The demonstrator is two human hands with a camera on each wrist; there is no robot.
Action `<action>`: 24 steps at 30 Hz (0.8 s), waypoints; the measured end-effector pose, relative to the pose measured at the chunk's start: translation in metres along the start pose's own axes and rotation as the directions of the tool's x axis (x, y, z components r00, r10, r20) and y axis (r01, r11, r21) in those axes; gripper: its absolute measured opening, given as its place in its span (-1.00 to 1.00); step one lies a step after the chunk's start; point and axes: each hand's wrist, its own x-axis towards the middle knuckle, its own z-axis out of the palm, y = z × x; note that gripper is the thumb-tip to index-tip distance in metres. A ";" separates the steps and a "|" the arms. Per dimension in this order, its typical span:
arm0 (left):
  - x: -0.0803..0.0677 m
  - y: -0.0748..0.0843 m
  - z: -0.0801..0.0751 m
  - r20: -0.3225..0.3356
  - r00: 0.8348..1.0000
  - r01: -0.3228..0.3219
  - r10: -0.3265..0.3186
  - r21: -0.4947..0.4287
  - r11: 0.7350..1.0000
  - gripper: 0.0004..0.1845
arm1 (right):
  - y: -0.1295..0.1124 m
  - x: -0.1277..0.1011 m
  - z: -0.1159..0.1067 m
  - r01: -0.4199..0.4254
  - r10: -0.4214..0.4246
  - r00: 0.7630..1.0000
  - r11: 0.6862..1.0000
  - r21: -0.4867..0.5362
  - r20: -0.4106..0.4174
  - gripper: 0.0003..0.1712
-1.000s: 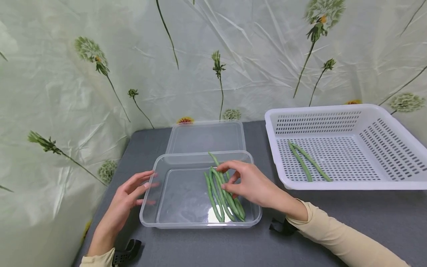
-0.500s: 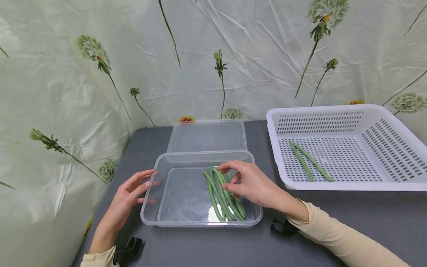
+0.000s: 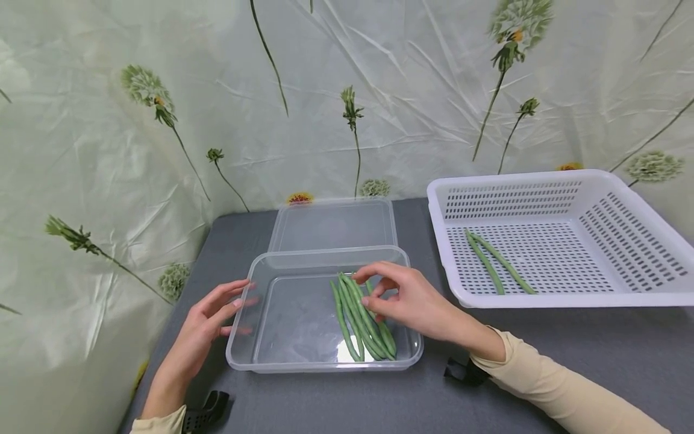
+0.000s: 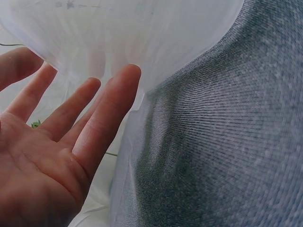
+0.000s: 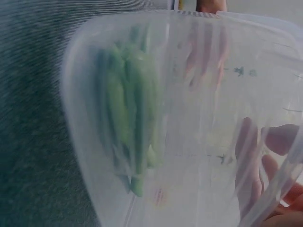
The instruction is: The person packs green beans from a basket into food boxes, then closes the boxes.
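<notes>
A clear plastic container stands on the grey table. Several green beans lie side by side in its right half. My right hand hovers over their far ends with loosely curved fingers, touching them but gripping none. The right wrist view shows the beans through the container wall, apart from the fingers. My left hand lies flat against the container's left wall, fingers straight. In the left wrist view the palm is open beside that wall.
The container's clear lid lies just behind it. A white perforated basket at the right holds two green beans. A floral plastic sheet closes off the back and left. Grey table runs to the front edge.
A bean that leaned up against the container's far wall now lies flat with the others. My right hand has barely shifted; the left hand has kept its place.
</notes>
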 end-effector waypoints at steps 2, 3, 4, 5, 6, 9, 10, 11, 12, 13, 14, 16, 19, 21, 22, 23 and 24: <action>-0.001 0.000 0.000 -0.001 1.000 0.000 0.000 -0.001 1.000 -0.56 | -0.001 -0.002 -0.001 0.027 -0.027 1.000 0.999 0.022 -0.001 -0.61; -0.001 0.000 0.000 -0.001 1.000 0.000 0.000 -0.001 1.000 -0.56 | -0.002 -0.004 -0.002 0.038 -0.038 0.999 0.999 0.024 -0.004 -0.61; -0.001 0.000 0.000 0.000 1.000 -0.001 0.001 -0.002 1.000 -0.56 | -0.004 -0.005 -0.003 0.050 -0.050 0.999 0.998 0.024 -0.010 -0.60; -0.001 0.000 0.000 0.000 1.000 -0.001 0.001 -0.001 1.000 -0.56 | -0.006 -0.007 -0.004 0.059 -0.059 0.998 0.998 0.019 -0.016 -0.60; -0.001 0.000 0.000 0.000 1.000 -0.002 0.002 0.000 1.000 -0.56 | -0.009 -0.009 -0.006 0.068 -0.068 0.997 0.998 0.016 -0.022 -0.59; -0.001 0.001 0.000 0.001 1.000 -0.004 0.004 0.000 1.000 -0.56 | -0.020 -0.017 -0.012 0.099 -0.098 0.995 0.995 0.019 -0.035 -0.59; -0.001 0.001 0.000 -0.001 1.000 -0.004 0.004 0.000 1.000 -0.56 | -0.023 -0.019 -0.015 0.107 -0.107 0.994 0.994 0.017 -0.039 -0.59; -0.001 0.001 0.000 -0.001 1.000 -0.005 0.005 0.000 1.000 -0.56 | -0.027 -0.021 -0.019 0.115 -0.114 0.993 0.993 0.016 -0.040 -0.59; -0.001 0.001 0.000 -0.003 1.000 -0.005 0.005 0.000 1.000 -0.56 | -0.030 -0.023 -0.022 0.120 -0.119 0.992 0.993 0.016 -0.042 -0.59; -0.001 0.001 0.000 -0.003 1.000 -0.005 0.005 -0.001 1.000 -0.56 | -0.033 -0.025 -0.026 0.124 -0.124 0.991 0.992 0.009 -0.044 -0.59; -0.001 0.001 0.000 -0.003 1.000 -0.005 0.005 -0.001 1.000 -0.56 | -0.036 -0.027 -0.031 0.127 -0.127 0.991 0.992 -0.004 -0.047 -0.59; 0.000 0.001 0.000 -0.003 1.000 -0.005 0.005 -0.001 1.000 -0.56 | -0.041 -0.029 -0.040 0.123 -0.124 0.991 0.992 -0.024 -0.051 -0.58; -0.001 0.001 0.000 -0.003 1.000 -0.005 0.005 0.002 1.000 -0.56 | -0.046 -0.034 -0.056 0.116 -0.120 0.990 0.991 -0.061 -0.069 -0.55; -0.001 0.001 0.000 -0.003 1.000 -0.006 0.006 0.002 1.000 -0.56 | -0.048 -0.037 -0.068 0.111 -0.118 0.990 0.990 -0.083 -0.081 -0.53; -0.001 0.001 0.000 -0.002 1.000 -0.007 0.007 0.002 1.000 -0.56 | -0.049 -0.039 -0.073 0.103 -0.111 0.990 0.990 -0.097 -0.088 -0.52; -0.001 0.001 0.000 -0.001 1.000 -0.007 0.007 0.001 1.000 -0.56 | -0.050 -0.040 -0.079 0.095 -0.107 0.990 0.988 -0.121 -0.095 -0.52; -0.001 0.001 0.000 0.001 1.000 -0.007 0.007 0.000 1.000 -0.56 | -0.050 -0.041 -0.084 0.082 -0.097 0.990 0.985 -0.151 -0.098 -0.51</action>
